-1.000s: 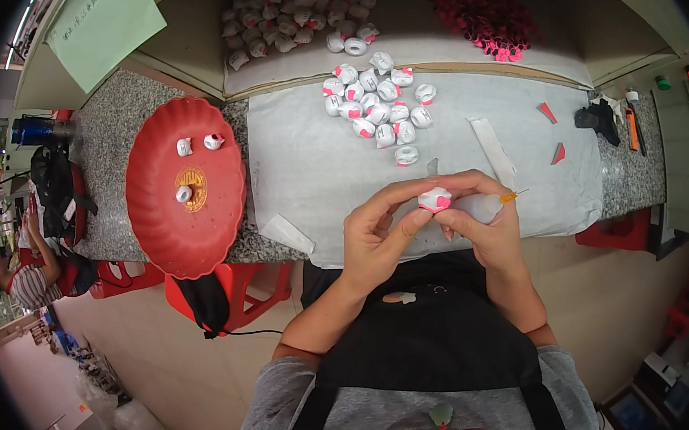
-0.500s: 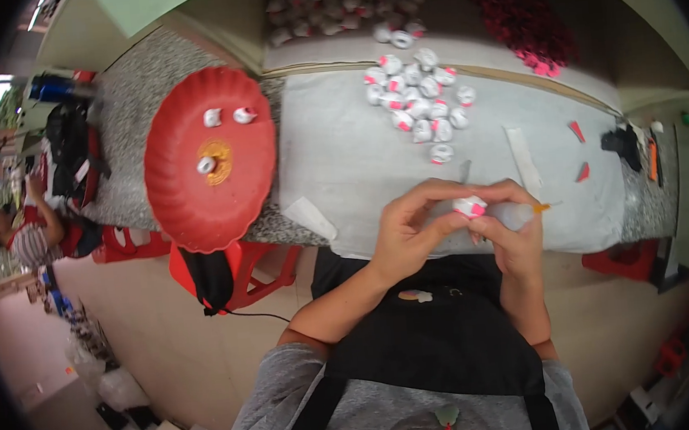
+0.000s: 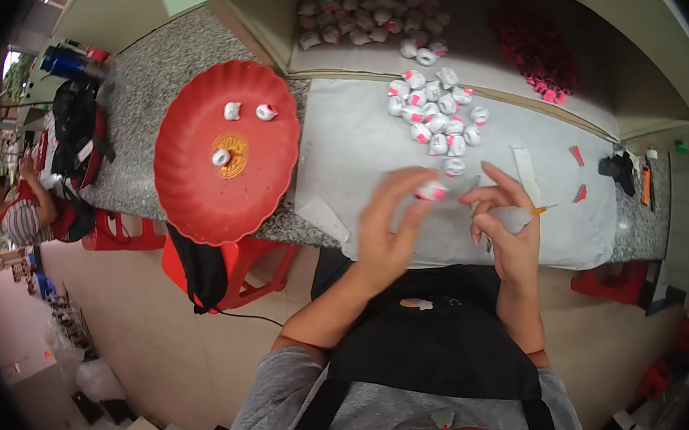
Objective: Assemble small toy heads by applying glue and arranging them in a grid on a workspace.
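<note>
My left hand [image 3: 391, 231], blurred by motion, pinches a small white rounded piece with a pink patch [image 3: 432, 191] between thumb and fingers. To its right, apart from it, my right hand [image 3: 513, 241] is curled round a small translucent bottle [image 3: 514, 218] with a yellow needle-like tip pointing right. The index finger of that hand stretches upward. A pile of similar white pieces [image 3: 434, 113] with pink spots lies on the pale sheet [image 3: 339, 158] beyond my hands. On the left, a red scalloped tray [image 3: 195, 187] holds three such pieces.
More white pieces [image 3: 375, 7] and a dark pink heap [image 3: 539, 50] fill the shelf behind. Two red slivers [image 3: 576, 155], a white strip [image 3: 526, 174] and a black cloth-like item [image 3: 619, 168] lie at right. A red stool [image 3: 242, 265] stands below; another person [image 3: 25, 214] sits far left.
My hands have parted. The left hand has drawn away to the left and upward with the white piece, while the right hand keeps the bottle. The view has shifted slightly.
</note>
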The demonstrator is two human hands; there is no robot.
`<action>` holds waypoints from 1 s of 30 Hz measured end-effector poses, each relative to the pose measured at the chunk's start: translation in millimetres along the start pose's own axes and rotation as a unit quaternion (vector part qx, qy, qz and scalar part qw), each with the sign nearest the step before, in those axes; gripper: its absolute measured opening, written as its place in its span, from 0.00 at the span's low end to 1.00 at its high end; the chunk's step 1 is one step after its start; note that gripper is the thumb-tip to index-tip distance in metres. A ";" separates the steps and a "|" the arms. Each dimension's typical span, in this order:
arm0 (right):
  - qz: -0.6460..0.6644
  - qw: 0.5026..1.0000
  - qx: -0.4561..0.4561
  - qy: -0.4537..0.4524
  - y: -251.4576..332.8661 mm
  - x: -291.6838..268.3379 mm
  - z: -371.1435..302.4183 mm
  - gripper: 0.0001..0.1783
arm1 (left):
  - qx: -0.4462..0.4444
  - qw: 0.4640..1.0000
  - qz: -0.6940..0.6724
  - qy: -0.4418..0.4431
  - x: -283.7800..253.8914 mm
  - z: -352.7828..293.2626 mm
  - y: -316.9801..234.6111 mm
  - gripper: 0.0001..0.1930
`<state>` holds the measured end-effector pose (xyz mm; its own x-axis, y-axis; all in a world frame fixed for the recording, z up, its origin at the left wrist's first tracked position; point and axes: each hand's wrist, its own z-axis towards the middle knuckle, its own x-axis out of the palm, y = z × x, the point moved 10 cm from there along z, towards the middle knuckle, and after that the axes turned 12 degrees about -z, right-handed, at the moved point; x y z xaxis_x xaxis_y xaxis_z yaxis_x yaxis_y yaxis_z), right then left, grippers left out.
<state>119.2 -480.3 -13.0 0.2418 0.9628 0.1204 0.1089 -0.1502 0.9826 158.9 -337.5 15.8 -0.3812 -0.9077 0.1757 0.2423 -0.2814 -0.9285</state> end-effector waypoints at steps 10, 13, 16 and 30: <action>-0.068 0.987 -0.091 -0.112 15.0 -77.2 -3.3 0.25 | 0.112 0.936 0.334 0.007 -31.4 33.7 -37.6 0.15; -0.016 0.993 -0.081 -0.088 10.9 -69.0 -10.2 0.23 | 0.070 0.956 0.255 0.126 40.9 28.3 6.7 0.14; 0.011 0.996 -0.087 -0.028 7.2 -67.8 -15.5 0.20 | 0.030 0.946 0.305 0.104 55.1 28.5 30.2 0.11; 0.117 0.962 -0.192 -0.157 42.3 -94.6 -34.3 0.18 | -0.243 0.920 -0.307 -0.004 52.4 8.7 58.4 0.14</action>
<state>67.9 -570.1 22.0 0.5017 0.7889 0.3549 -0.3326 -0.2028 0.9210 160.8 -404.2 -26.4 -0.3063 -0.6275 0.7158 -0.4451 -0.5703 -0.6904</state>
